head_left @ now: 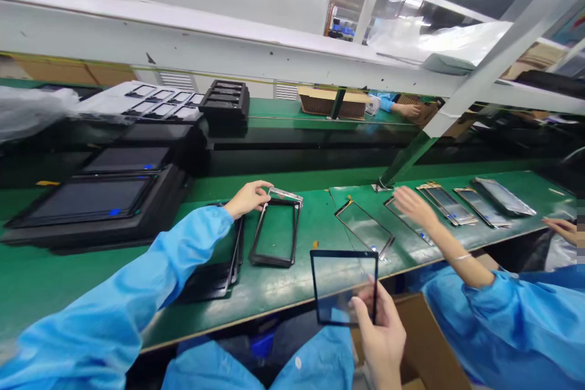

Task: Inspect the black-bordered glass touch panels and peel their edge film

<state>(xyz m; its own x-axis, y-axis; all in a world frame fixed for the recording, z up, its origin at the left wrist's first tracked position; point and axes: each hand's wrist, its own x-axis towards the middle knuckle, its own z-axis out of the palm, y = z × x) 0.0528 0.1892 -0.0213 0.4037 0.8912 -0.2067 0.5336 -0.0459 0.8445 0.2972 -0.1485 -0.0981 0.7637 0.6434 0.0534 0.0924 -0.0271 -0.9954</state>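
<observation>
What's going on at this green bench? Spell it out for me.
A person in blue sleeves has both hands busy. The right hand holds up a see-through panel with a black border near the bench's edge. The left hand has its fingertips at the upper end of an open black frame lying on the green bench. More dark frames are stacked beside it. To the right, a co-worker's hand is out over the bench, near other panels.

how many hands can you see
5: your left hand, at a pale strip; your right hand, holding a glass panel; a co-worker's hand over the green bench; another hand at the right edge; a far hand beyond the white beam. Others may be hidden.
</observation>
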